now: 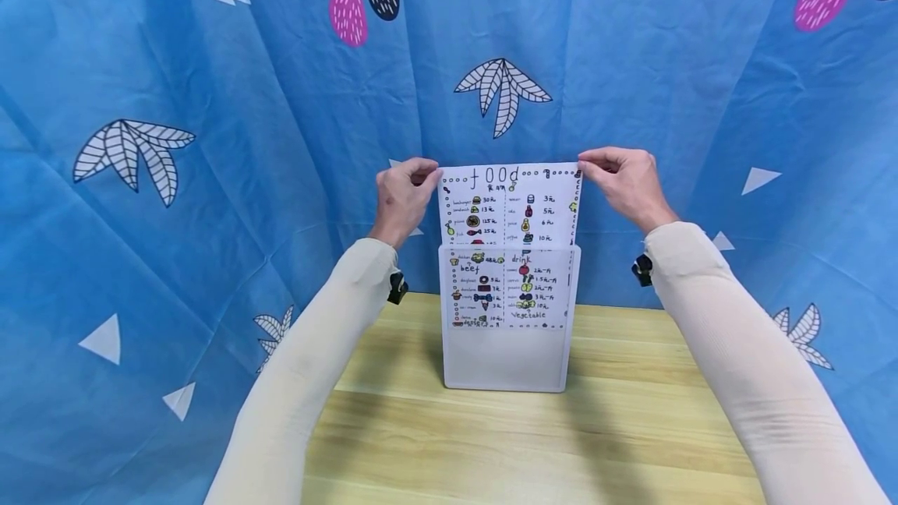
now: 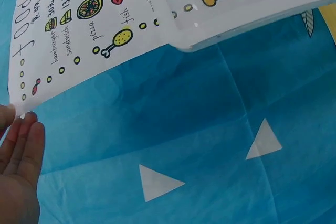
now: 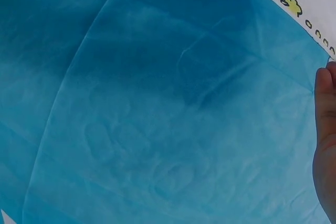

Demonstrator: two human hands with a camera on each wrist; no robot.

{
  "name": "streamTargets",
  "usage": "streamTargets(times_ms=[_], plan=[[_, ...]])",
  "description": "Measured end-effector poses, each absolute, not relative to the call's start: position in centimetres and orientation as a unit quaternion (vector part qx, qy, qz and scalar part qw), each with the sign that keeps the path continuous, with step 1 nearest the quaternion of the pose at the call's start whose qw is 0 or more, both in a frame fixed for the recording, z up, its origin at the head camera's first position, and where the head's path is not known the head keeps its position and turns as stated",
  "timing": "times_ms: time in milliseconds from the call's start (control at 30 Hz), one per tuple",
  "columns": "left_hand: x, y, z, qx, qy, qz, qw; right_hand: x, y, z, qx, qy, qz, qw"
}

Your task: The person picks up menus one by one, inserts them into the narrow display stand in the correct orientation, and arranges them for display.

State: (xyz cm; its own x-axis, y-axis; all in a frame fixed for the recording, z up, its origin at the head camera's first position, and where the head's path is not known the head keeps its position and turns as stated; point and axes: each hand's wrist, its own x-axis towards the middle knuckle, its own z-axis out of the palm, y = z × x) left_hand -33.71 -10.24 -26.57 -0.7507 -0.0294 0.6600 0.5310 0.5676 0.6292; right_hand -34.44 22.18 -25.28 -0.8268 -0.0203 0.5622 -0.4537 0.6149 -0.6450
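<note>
A white paper menu (image 1: 477, 213), hand-drawn with food pictures and prices, stands partly inside a clear sign holder (image 1: 501, 361). The upper part of the sheet sticks out above the holder's top edge; the lower part shows through its front. My left hand (image 1: 405, 197) pinches the sheet's top left corner between thumb and fingers. At the top right corner my right hand (image 1: 627, 184) pinches the sheet in the same way. In the left wrist view the left fingers (image 2: 32, 142) meet the paper's corner. The right wrist view shows the right hand (image 3: 326, 129) only at its edge.
The holder stands upright on a light wood table (image 1: 393, 427). Behind and on both sides hangs a blue patterned cloth (image 1: 281, 100), close behind the menu and hands. A dark wrist device (image 1: 397, 287) sits on the left wrist, with another (image 1: 641, 270) on the right.
</note>
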Motion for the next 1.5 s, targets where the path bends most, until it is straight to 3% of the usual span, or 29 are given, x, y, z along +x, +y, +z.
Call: streamTargets(times_ms=[1500], plan=[[-34.3,-10.1,-27.7,-0.158,-0.834,-0.425,0.314,-34.3,22.5,-27.1,0.12,-0.876,0.407,0.23]])
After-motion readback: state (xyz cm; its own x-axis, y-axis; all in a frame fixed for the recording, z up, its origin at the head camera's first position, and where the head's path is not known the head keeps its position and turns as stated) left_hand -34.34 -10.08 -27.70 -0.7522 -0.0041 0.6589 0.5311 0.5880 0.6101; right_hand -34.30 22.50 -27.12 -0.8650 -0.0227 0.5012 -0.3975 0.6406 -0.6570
